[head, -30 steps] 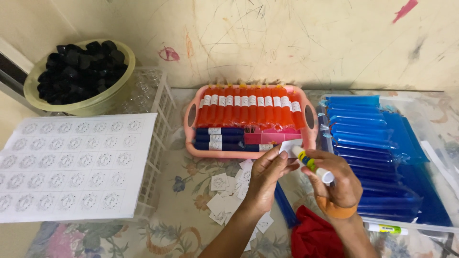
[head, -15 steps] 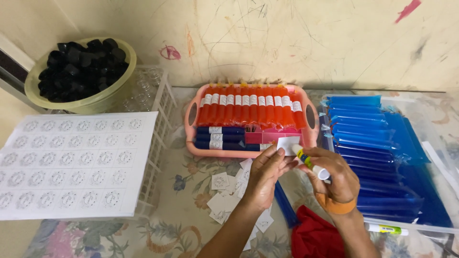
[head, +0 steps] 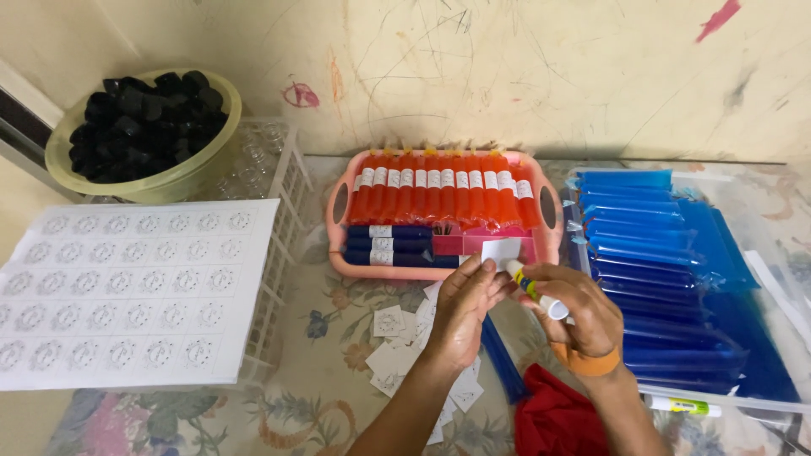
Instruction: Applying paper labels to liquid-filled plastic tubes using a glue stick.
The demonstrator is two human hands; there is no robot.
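we're mid-gluing here, left hand [head: 460, 312] pinching a small white label [head: 500, 252] while right hand [head: 579, 317] grips the glue stick [head: 534, 289], next it probably needs pressing onto a tube by the pink tray [head: 338, 253].

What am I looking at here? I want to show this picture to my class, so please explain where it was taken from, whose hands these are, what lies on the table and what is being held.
The picture comes from a camera worn on a person's head, looking down at their own two bare hands. The left hand pinches a small white paper square. The right hand holds a yellow-and-white glue stick, its tip at that paper. More cut paper squares lie on the flowered tablecloth. Behind the hands stands a pink plastic tray of orange and dark blue sealed tubes. To the right is a clear bin of blue tubes; to the left, a white printed label sheet and a green bowl of black caps.
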